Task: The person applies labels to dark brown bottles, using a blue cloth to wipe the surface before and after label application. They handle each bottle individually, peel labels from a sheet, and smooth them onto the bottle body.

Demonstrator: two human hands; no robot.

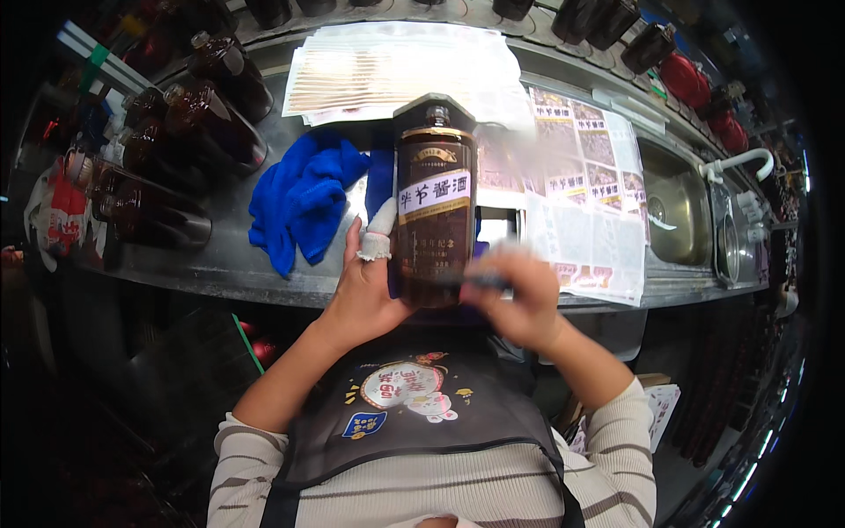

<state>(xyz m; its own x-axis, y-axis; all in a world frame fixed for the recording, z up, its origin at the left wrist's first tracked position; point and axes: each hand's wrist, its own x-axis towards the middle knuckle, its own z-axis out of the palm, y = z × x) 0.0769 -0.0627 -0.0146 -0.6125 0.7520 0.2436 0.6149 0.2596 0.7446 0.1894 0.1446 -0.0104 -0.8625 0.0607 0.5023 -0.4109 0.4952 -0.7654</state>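
Observation:
A dark brown glass bottle (436, 231) with a printed label lies in front of me, its neck pointing away. My left hand (370, 284) holds its lower left side; one finger wears a white cover. Blurred by motion, my right hand (518, 294) is at the bottle's lower right and grips a small dark tool (485, 280), whose kind I cannot tell. The tool reaches over the lower part of the bottle's face. Left of the bottle lies a crumpled blue cloth (304, 195). Sheets of printed labels (581, 171) lie to the right.
A stack of pale paper sheets (409, 66) lies at the back of the metal counter (198, 270). Several dark bottles (211, 125) stand or lean at the left, and others line the back edge. At the right are a metal sink (667, 198) and a white faucet (743, 162).

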